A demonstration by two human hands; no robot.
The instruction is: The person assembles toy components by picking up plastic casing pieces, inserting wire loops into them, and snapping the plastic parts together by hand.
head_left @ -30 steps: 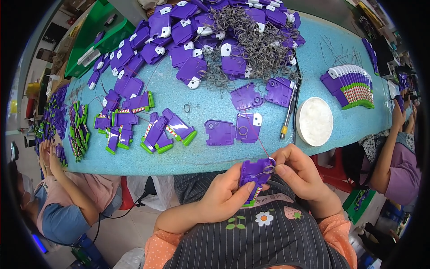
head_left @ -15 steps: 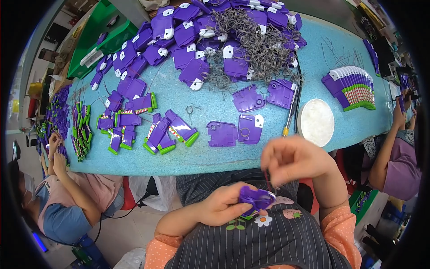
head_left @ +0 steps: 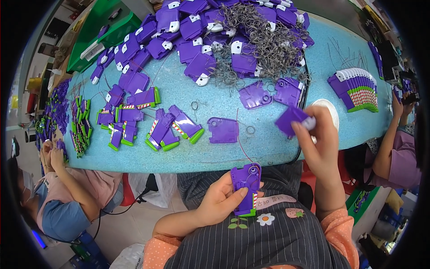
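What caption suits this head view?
Left hand holds a purple toy part; right hand lifts a purple cover over the blue table.

Near edge, your lap: your left hand [head_left: 221, 199] holds the purple plastic toy-wing assembly [head_left: 246, 188] below the blue tabletop [head_left: 215, 150].
Right: your right hand [head_left: 320, 143] lifts a small purple plastic cover [head_left: 290, 119] above the white round dish [head_left: 329, 112].
Centre: flat purple plate [head_left: 222, 130] lies on the tabletop.
Far: grey wire-spring heap [head_left: 264, 42] behind it.

A small white rectangular label with pale markings lay on the green crate [head_left: 96, 33] beyond the far left end of the turquoise table [head_left: 215, 148]; no screens or signs showed.
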